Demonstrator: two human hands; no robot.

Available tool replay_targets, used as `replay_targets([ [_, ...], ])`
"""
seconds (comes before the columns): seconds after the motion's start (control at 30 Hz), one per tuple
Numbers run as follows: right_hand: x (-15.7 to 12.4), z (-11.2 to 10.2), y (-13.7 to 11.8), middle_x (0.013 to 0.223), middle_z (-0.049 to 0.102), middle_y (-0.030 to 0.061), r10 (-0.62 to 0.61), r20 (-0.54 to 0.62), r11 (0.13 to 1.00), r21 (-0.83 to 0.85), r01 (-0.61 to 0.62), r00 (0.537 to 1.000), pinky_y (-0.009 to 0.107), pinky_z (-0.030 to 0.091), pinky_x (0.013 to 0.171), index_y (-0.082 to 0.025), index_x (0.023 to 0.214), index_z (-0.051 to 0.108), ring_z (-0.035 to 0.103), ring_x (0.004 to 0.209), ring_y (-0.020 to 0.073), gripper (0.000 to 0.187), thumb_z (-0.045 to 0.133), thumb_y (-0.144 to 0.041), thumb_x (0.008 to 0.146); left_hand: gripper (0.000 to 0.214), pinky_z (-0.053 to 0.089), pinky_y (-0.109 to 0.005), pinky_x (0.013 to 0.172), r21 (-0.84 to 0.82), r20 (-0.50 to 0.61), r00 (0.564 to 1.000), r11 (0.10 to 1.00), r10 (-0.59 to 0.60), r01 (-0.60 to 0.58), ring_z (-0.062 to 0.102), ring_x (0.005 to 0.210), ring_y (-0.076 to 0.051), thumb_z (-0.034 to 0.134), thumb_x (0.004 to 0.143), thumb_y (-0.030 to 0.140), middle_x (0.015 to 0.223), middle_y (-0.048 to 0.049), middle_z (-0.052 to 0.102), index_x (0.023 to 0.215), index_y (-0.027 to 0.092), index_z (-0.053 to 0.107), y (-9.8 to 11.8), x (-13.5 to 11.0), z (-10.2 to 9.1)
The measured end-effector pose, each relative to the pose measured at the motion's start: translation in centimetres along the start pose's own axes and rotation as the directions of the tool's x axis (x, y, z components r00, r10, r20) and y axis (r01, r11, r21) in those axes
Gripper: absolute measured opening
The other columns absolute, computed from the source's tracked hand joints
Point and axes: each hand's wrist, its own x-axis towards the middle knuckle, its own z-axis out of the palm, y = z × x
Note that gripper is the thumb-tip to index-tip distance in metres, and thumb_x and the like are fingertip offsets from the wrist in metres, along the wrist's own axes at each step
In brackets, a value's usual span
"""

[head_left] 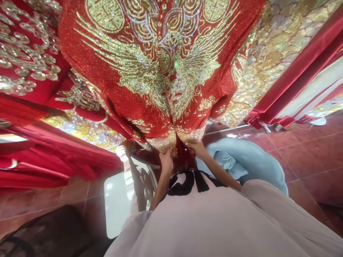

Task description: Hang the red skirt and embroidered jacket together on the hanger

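Observation:
A red jacket with gold wing embroidery and beads hangs upright right in front of me. Its front edges part in a narrow gap near the hem. My left hand is closed on the gold-patterned hem, just left of that gap. On the other side of the gap, my right hand pinches the matching hem corner. Fabric hides some of the fingers. Dark red cloth shows between the two hands.
A pale blue padded seat stands low at the right, with a white chair at the left. Red drapes and beaded backdrops flank the jacket. A dark object lies at the lower left on the tiled floor.

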Motion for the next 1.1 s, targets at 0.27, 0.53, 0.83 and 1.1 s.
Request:
replay_targets([
  [0.27,-0.9,1.6,-0.3,0.068,0.065,-0.0026,0.022,0.025,0.996,0.088,-0.024,0.999,0.023,0.049,0.062,-0.014,0.075,0.062,0.059,0.06,0.0094,0.039,0.082,-0.015,0.041,0.038,0.03,-0.016,0.041,-0.199,0.221,0.957,0.952,-0.187,0.232,0.038,0.04,-0.002,0.082,0.055,0.027,0.05,0.0094,0.041,0.065,0.016,0.048,0.7,-0.1,1.3],
  [0.53,-1.2,2.4,0.1,0.079,0.068,-0.0007,0.04,-0.016,0.982,0.183,-0.036,0.999,0.026,0.053,0.071,-0.014,0.082,0.064,0.063,0.069,0.0118,0.045,0.083,-0.015,0.041,0.036,0.049,-0.022,0.066,-0.258,0.204,0.945,0.917,-0.256,0.304,0.063,0.073,-0.011,0.082,0.058,0.018,0.084,-0.0007,0.068,0.087,0.016,0.062,0.0,-0.2,2.1],
  [0.83,-0.8,2.4,0.6,0.079,0.069,0.0006,0.041,0.011,0.977,0.207,-0.042,0.999,0.03,0.055,0.071,-0.015,0.082,0.064,0.065,0.069,0.0144,0.041,0.083,-0.016,0.046,0.031,0.051,-0.028,0.084,-0.315,0.179,0.949,0.898,-0.261,0.306,0.065,0.093,-0.018,0.077,0.064,0.014,0.086,-0.0016,0.069,0.092,0.016,0.065,-0.2,-0.3,2.8],
  [1.1,-0.8,3.0,0.7,0.076,0.069,0.0006,0.064,-0.022,0.969,0.24,-0.057,0.998,0.031,0.055,0.071,-0.015,0.078,0.064,0.065,0.066,0.0153,0.039,0.082,-0.015,0.044,0.041,0.05,-0.031,0.089,-0.327,0.134,0.967,0.912,-0.215,0.248,0.065,0.099,-0.019,0.078,0.064,0.013,0.096,-0.0041,0.07,0.102,0.017,0.064,0.3,-0.8,3.3],
])
